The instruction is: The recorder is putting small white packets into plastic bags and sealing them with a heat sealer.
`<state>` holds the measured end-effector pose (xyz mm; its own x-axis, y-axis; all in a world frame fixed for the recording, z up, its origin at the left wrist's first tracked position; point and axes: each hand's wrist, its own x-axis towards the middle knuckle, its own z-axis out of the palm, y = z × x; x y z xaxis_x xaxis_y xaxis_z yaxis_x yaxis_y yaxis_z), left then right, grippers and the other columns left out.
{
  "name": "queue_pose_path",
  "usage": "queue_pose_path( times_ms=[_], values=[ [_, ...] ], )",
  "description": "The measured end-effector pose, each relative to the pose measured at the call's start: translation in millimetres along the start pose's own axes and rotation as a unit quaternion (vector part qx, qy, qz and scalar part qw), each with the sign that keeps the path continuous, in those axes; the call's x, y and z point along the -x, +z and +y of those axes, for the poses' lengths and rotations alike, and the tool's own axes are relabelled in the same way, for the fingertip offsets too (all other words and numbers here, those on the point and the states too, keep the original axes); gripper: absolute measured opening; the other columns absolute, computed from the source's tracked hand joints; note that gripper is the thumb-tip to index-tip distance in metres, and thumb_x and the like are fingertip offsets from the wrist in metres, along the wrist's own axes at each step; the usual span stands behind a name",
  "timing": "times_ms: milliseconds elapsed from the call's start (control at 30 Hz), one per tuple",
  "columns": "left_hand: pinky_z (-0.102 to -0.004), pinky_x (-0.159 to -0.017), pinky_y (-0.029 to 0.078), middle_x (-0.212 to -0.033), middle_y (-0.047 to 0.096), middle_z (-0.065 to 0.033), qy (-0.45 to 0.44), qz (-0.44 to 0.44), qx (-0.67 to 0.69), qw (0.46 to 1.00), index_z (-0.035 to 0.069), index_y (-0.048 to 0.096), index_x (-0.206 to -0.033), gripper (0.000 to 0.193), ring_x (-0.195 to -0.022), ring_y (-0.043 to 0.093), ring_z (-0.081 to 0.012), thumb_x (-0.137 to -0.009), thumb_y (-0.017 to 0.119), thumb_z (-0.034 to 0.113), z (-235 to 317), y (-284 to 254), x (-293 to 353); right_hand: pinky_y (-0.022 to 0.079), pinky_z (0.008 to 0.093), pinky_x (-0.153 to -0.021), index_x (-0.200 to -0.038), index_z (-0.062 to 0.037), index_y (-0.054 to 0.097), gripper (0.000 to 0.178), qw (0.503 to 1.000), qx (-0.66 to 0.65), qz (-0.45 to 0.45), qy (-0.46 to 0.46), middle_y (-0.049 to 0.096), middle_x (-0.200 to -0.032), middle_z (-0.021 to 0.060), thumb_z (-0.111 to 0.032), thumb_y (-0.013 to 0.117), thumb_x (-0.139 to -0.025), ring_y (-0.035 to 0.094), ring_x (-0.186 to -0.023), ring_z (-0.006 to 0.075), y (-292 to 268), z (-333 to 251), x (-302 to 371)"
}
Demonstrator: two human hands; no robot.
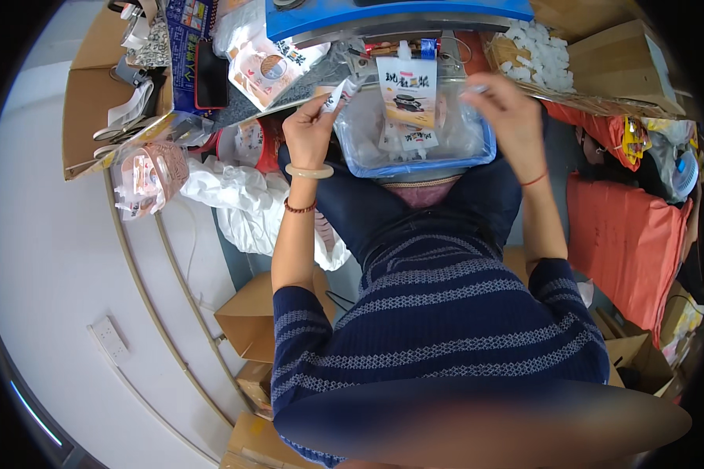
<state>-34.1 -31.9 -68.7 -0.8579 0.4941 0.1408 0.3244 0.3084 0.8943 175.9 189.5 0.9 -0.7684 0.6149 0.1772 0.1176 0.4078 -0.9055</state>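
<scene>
My left hand pinches a small white printed pouch, seen nearly edge-on, left of the plastic tub. My right hand, blurred, is raised past the tub's right side with a small white piece at its fingertips; its kind is not clear. Between the hands a white-and-orange spout pouch stands upright, spout up, beneath the blue machine. Below it, more pouches lie in the blue-rimmed tub in front of my lap.
A box of small white plastic caps stands at the back right. Larger printed pouches and a dark phone lie on the bench at left. A bag of pouches hangs beside the wall. Red sacks stand at right.
</scene>
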Motion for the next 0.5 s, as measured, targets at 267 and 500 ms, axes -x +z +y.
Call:
queue_pose_path(
  times_ms=[267, 500],
  values=[
    [-0.0178, -0.053, 0.033, -0.071, 0.06, 0.0055, -0.064, -0.155, 0.17, 0.971, -0.003, 0.072, -0.095, 0.017, -0.061, 0.042, -0.0007, -0.082, 0.075, 0.007, 71, 16, 17, 0.05, 0.0268, -0.072, -0.102, -0.0036, 0.069, 0.019, 0.975, -0.033, 0.002, -0.219, 0.068, -0.097, 0.0068, -0.008, 0.069, -0.084, 0.064, -0.08, 0.0151, 25, -52, -29],
    [-0.0208, -0.067, 0.048, -0.087, 0.071, -0.0059, -0.186, -0.409, 0.201, 0.87, -0.003, 0.071, -0.099, 0.019, -0.076, 0.062, -0.0071, -0.086, 0.072, 0.011, 51, 13, 7, 0.05, 0.0381, -0.073, -0.095, -0.0035, 0.066, 0.018, 0.946, 0.157, -0.196, -0.206, 0.066, -0.091, 0.0137, -0.019, 0.063, -0.087, 0.063, -0.085, 0.031, 13, -32, -37]
  ],
)
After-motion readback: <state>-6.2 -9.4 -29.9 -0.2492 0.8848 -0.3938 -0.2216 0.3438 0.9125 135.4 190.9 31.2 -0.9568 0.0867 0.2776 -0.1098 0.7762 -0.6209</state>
